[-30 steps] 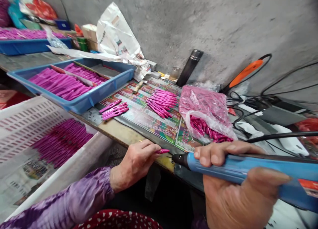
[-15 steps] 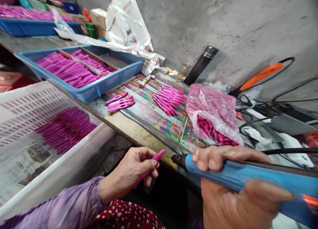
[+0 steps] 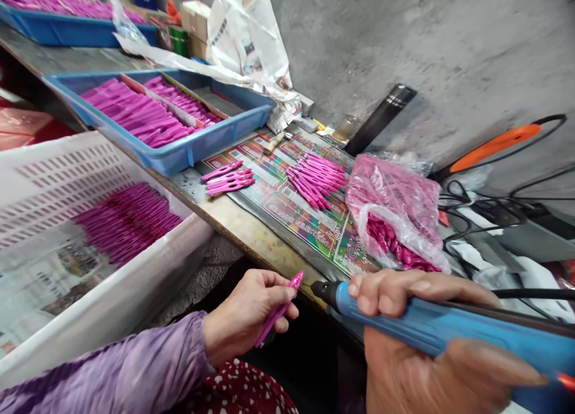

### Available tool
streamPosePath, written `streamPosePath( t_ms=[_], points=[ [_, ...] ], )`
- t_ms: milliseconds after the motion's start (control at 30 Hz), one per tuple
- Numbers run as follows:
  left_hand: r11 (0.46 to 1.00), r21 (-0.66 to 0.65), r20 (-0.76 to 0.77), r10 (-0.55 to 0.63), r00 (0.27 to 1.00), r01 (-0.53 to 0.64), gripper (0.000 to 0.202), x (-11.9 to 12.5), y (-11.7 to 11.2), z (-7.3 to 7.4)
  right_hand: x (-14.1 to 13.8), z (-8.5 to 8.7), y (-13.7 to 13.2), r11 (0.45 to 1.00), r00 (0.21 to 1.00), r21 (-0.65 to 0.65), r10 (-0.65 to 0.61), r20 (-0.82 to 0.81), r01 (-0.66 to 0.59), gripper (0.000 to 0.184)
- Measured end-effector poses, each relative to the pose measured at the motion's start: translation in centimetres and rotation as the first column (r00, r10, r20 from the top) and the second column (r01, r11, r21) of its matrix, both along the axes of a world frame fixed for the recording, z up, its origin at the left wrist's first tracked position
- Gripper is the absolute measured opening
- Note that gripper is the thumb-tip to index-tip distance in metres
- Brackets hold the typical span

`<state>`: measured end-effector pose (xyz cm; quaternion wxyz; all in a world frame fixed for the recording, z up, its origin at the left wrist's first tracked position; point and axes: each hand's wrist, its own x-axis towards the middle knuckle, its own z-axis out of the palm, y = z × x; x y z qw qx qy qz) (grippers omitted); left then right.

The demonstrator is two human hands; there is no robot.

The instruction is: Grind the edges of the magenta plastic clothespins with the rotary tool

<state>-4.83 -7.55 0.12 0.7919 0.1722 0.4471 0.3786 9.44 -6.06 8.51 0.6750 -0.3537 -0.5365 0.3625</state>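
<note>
My left hand (image 3: 247,312) is closed round a slim magenta plastic piece (image 3: 282,306), its pointed tip raised towards the right. My right hand (image 3: 431,348) grips a blue corded power tool (image 3: 440,330) whose black nose points left, a short gap from the piece's tip. Both hands hover just below the front edge of the workbench (image 3: 251,234). On the bench lie two small groups of the same magenta pieces (image 3: 227,179) (image 3: 317,177), on a colourful printed sheet (image 3: 291,207).
A clear bag of pink parts (image 3: 395,216) lies right of the sheet. A blue tray (image 3: 179,153) of magenta pieces sits at the left, and a white slotted crate (image 3: 112,306) holding more stands below. A black flask (image 3: 380,119), cables (image 3: 476,207) and an orange-handled tool (image 3: 494,143) line the wall.
My left hand drew the magenta piece back from the bench edge and tilted its tip upward. The view shifted, so the bench appears further right. The blue tool stays in my right hand.
</note>
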Motion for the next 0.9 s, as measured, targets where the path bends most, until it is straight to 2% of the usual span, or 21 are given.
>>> streamPosePath(
  t_ms=[200,300,367,567,900],
  points=[
    [0.999,-0.040,-0.031,0.018,0.999,-0.019,0.025,0.5,0.4,0.7,0.3,-0.5,-0.1,0.999,0.999,0.030,0.024,0.036,-0.025,0.054],
    [0.999,-0.032,-0.057,0.037,0.998,-0.039,0.026,0.7,0.4,0.9,0.1,-0.5,-0.2,1.000,1.000,0.005,-0.026,0.013,0.026,0.054],
    [0.998,-0.026,-0.057,0.052,0.997,-0.054,0.029,0.9,0.2,0.8,0.0,-0.5,-0.2,0.999,0.999,-0.009,-0.049,-0.010,0.049,0.052],
    [0.997,-0.007,-0.064,0.075,0.995,-0.075,0.037,1.3,0.0,-0.1,0.2,-0.3,-0.1,1.000,1.000,0.015,0.005,0.009,-0.005,0.050],
    [0.996,0.025,-0.049,0.086,0.995,-0.085,0.031,1.5,-0.1,-0.9,0.0,0.0,-0.2,1.000,0.999,0.019,-0.019,0.040,0.018,0.046]
  ],
)
